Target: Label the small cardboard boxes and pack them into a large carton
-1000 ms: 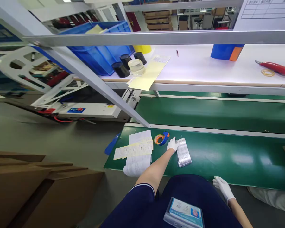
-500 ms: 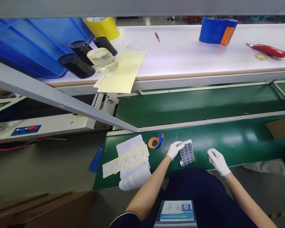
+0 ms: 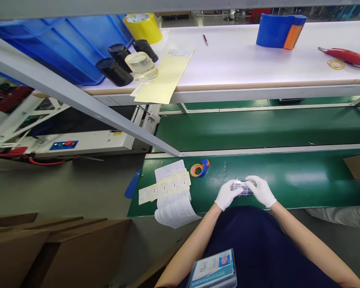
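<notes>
My left hand [image 3: 226, 195] and my right hand [image 3: 260, 191], both in white gloves, meet over the green bench mat [image 3: 288, 176] just in front of me. Between them they grip a clear plastic sheet of small packaged parts [image 3: 241, 188], now bunched or rolled and partly hidden by my fingers. To the left lie yellow label strips [image 3: 165, 186] on white printed papers [image 3: 175, 210]. A blue tape dispenser with an orange tape roll [image 3: 200, 168] sits beyond my left hand, apart from it.
The white upper bench [image 3: 228, 60] holds a blue tray [image 3: 57, 44], black jars [image 3: 114, 72], a glass jar [image 3: 141, 66], a yellow tape roll [image 3: 143, 28] and a red utility knife [image 3: 346, 57]. Cardboard boxes [image 3: 63, 252] stand at lower left. A steel shelf strut [image 3: 78, 92] crosses the view.
The sheet lay flat under my left hand with my right hand apart. Both hands have come together and lifted it, and it now looks bunched. The view has swung and levelled.
</notes>
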Demonstrator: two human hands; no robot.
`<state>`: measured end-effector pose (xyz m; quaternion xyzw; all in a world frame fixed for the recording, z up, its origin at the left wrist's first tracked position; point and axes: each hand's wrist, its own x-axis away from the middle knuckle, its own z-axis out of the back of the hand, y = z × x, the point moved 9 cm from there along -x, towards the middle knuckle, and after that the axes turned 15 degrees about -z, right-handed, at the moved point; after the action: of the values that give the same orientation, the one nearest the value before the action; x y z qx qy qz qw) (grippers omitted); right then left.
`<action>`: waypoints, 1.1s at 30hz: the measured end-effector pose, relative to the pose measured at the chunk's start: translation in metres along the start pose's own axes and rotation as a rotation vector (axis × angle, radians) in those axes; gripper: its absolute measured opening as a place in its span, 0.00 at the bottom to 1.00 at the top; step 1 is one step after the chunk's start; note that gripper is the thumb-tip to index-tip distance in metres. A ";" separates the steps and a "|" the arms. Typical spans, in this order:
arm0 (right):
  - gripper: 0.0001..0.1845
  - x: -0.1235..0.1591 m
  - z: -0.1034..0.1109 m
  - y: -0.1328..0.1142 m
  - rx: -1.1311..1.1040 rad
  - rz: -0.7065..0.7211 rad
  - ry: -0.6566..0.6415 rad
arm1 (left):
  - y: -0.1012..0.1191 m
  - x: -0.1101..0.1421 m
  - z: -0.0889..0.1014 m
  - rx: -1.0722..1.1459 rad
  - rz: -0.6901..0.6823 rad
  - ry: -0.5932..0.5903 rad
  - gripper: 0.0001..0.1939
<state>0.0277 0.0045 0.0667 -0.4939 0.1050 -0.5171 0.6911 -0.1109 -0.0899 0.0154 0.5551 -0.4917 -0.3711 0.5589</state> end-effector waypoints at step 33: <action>0.34 -0.011 -0.018 0.019 -0.415 -0.145 -0.175 | 0.020 -0.021 0.025 -0.168 -0.014 -0.003 0.27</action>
<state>0.0225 0.0023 0.0387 -0.6744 0.1131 -0.4880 0.5424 -0.1431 -0.0738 0.0297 0.5089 -0.4558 -0.4159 0.6002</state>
